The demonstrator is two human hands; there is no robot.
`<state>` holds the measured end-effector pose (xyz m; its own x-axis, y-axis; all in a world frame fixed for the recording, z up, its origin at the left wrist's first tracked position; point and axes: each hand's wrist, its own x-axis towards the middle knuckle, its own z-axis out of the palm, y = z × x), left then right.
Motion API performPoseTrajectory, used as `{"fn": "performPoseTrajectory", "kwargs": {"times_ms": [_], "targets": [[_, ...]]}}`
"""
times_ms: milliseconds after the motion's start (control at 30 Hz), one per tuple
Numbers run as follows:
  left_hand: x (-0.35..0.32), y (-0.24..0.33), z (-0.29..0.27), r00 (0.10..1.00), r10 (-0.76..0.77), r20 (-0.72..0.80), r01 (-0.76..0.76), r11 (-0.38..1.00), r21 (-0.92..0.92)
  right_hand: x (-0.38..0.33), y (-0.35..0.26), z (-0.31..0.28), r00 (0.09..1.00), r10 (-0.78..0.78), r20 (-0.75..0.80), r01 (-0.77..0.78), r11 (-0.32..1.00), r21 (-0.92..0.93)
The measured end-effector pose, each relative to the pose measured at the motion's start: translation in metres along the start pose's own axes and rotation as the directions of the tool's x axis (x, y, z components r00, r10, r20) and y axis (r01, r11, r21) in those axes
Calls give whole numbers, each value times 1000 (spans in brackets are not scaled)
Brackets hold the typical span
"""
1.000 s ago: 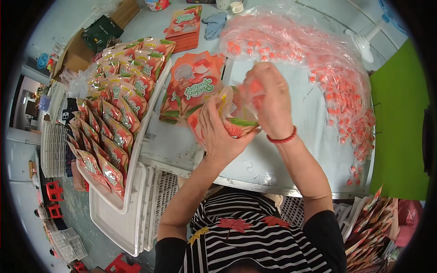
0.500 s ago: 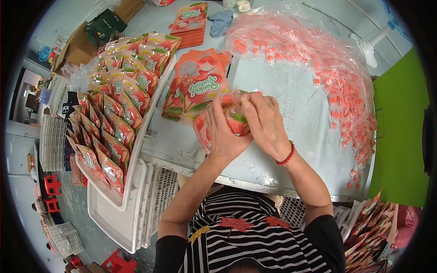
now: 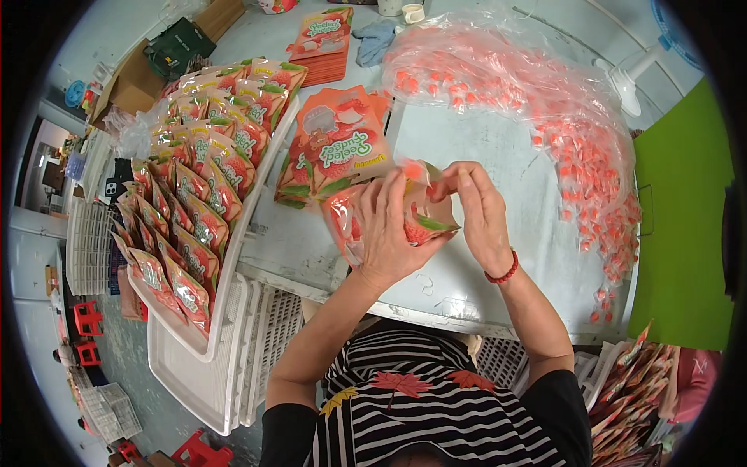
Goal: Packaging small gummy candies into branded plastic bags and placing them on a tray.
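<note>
Near the table's front, my left hand (image 3: 385, 226) is wrapped round a red-pink, fruit-printed snack pouch (image 3: 340, 216), with the fingers over its upper side. The pouch lies tilted, its green-leaf print showing past my thumb. At its right end, the curled fingers of my right hand (image 3: 484, 218) pinch the edge by the mouth. A small pink-and-clear piece (image 3: 412, 170) shows at that mouth, partly hidden by my fingers. Just beyond lie flat pouches of the same print (image 3: 334, 128), fanned in a pile.
A white tray (image 3: 257, 183) of filled pouches stands at the left. Wrapped red-pink candies (image 3: 580, 179) spread along the table's far and right sides, partly under clear plastic. Behind are a pouch stack (image 3: 320, 43) and a blue cloth (image 3: 377, 40). A green panel (image 3: 685, 218) borders the right.
My right hand has drawn back to the right from over the pouch to its edge, exposing the mouth. My left hand has stayed on the pouch, its fingers shifted slightly.
</note>
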<state>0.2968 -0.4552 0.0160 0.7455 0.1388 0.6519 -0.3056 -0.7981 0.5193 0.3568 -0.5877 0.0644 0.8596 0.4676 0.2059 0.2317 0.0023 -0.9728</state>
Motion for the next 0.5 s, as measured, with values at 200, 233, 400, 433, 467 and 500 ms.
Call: {"fn": "performPoseTrajectory", "kwargs": {"times_ms": [200, 233, 400, 433, 467, 500], "targets": [[-3, -2, -4, 981, 196, 7, -196, 974, 111, -5, 2, 7, 983, -55, -175, 73, 992, 99], [-3, -3, -5, 972, 233, 23, -234, 960, 156, -7, 2, 7, 982, -72, -176, 85, 994, 64], [-1, -4, -3, 982, 167, -84, -161, 984, 74, -12, -1, 6, 923, -326, -202, 294, 940, -175], [-1, -4, -3, 980, 164, -114, -161, 986, 40, -10, -6, 5, 869, -463, -176, 380, 850, -364], [-2, -5, -3, 980, 165, -114, -161, 986, 38, -8, -10, 6, 868, -463, -177, 379, 850, -365], [-2, -5, -3, 974, 198, -112, -192, 980, 60, -6, -13, 7, 865, -496, -74, 435, 815, -382]]}}
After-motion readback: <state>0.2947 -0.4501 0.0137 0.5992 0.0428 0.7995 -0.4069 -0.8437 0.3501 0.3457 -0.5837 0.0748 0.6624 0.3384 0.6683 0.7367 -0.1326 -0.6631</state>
